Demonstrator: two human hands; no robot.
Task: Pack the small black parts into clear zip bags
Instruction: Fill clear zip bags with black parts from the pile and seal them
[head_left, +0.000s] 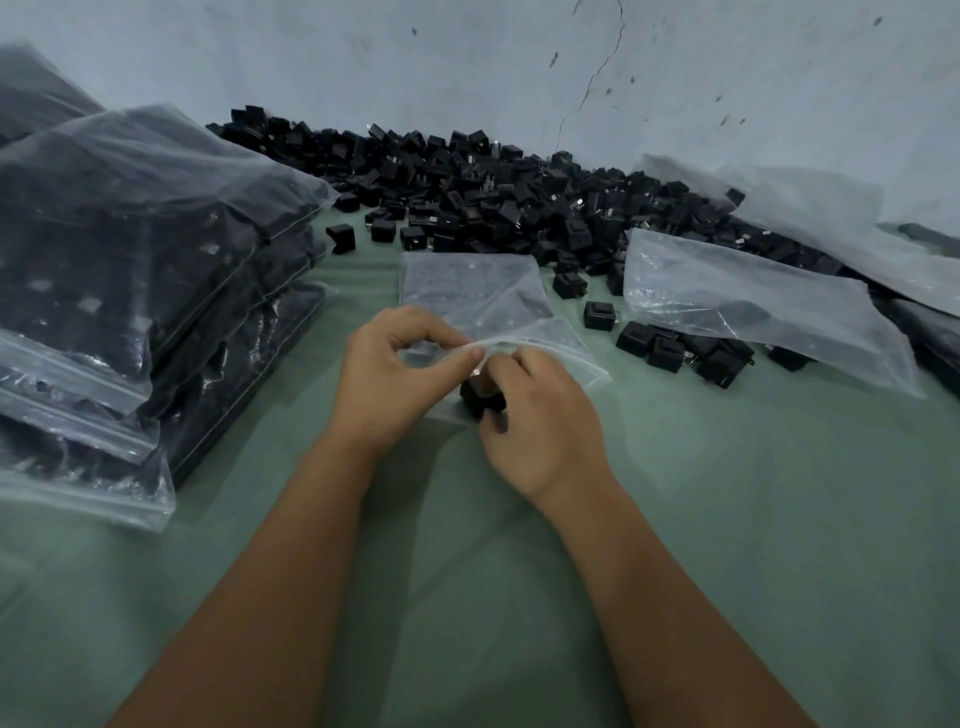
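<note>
A clear zip bag (483, 296) lies flat on the green cloth in front of me. My left hand (395, 374) pinches the bag's near edge between thumb and forefinger, lifting its mouth. My right hand (540, 421) grips a small black part (475, 397) right at that mouth, beside the left thumb. Behind the bag, a big heap of loose black parts (493, 202) runs along the wall.
Several filled zip bags (130, 291) are stacked at the left. Empty clear bags (753, 306) lie at the right over some loose parts (675, 345). A few single parts (600, 314) sit between bag and heap. Green cloth (467, 571) covers the near surface.
</note>
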